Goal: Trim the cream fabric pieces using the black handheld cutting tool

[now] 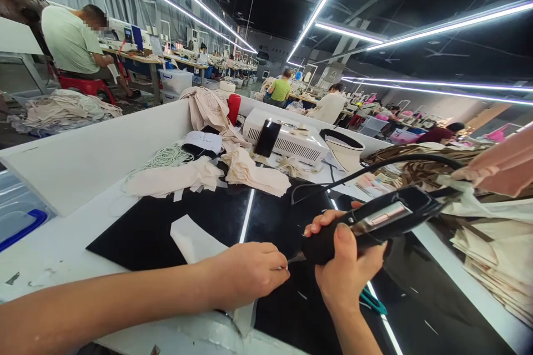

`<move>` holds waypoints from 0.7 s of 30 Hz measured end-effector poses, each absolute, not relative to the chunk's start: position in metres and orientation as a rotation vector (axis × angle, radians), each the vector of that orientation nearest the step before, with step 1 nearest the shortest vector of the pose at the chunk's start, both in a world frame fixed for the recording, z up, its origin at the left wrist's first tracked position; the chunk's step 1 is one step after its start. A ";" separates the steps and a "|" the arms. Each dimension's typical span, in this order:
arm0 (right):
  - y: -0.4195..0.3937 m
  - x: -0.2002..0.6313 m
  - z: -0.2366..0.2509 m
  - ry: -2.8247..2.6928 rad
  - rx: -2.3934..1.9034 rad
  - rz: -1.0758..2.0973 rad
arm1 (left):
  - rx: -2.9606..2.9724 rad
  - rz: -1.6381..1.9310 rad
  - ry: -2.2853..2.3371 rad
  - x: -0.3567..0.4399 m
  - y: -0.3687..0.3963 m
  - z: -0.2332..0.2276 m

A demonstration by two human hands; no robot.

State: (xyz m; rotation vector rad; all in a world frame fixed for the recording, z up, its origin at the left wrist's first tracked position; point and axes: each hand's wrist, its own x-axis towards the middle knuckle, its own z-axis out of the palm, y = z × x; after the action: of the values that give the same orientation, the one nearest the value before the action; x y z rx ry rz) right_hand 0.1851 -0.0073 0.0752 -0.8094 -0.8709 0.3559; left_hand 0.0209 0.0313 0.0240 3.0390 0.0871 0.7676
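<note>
My right hand [352, 266] is wrapped round a black corded hand tool [391, 213] with a silver panel on its side. Its narrow metal tip points left at my left fingers. My left hand [254, 272] is closed in a pinch beside that tip, on a white fabric piece [194, 238]. The hand covers the middle of this piece, and a white end shows below the wrist. Both hands are over a glossy black board [141, 233]. A teal-handled tool [372, 300] lies partly behind my right wrist.
Cream fabric stacks [258, 175] and green cord [166, 158] lie behind the board. A phone [267, 137] leans on a white vented box [291, 138]. Layered fabric [495, 255] is at right; a low white wall [104, 150] edges the left. A person [73, 44] sits farther left.
</note>
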 end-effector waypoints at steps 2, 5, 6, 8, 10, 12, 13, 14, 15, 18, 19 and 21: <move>-0.008 0.185 0.075 -0.878 -0.807 0.349 | 3.051 0.717 0.117 0.024 0.032 0.019; -0.008 0.185 0.073 -0.894 -0.807 0.344 | 3.062 0.646 0.177 0.021 0.034 0.016; -0.008 0.185 0.073 -0.898 -0.807 0.343 | 3.069 0.624 0.192 0.019 0.034 0.016; -0.008 0.186 0.072 -0.902 -0.807 0.345 | 3.077 0.582 0.209 0.013 0.034 0.017; -0.008 0.186 0.071 -0.906 -0.807 0.349 | 3.072 0.555 0.230 0.008 0.034 0.019; -0.007 0.186 0.070 -0.910 -0.807 0.350 | 3.061 0.555 0.255 0.004 0.034 0.020; -0.007 0.186 0.070 -0.911 -0.807 0.350 | 3.061 0.564 0.262 0.003 0.033 0.019; -0.007 0.186 0.071 -0.912 -0.807 0.351 | 3.067 0.578 0.262 0.003 0.033 0.019; -0.007 0.186 0.071 -0.911 -0.808 0.352 | 3.076 0.593 0.262 0.003 0.033 0.018; -0.007 0.185 0.072 -0.898 -0.816 0.350 | 3.123 0.610 0.256 0.004 0.033 0.017; -0.007 0.185 0.072 -0.891 -0.817 0.348 | 3.137 0.605 0.259 0.004 0.033 0.017; -0.007 0.185 0.072 -0.877 -0.818 0.348 | 3.164 0.594 0.276 0.004 0.033 0.017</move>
State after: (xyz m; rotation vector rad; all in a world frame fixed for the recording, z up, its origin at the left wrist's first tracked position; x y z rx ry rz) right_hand 0.1851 -0.0074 0.0723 -0.8179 -0.8767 0.3481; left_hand 0.0043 0.0325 0.0165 3.1637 0.2757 0.5937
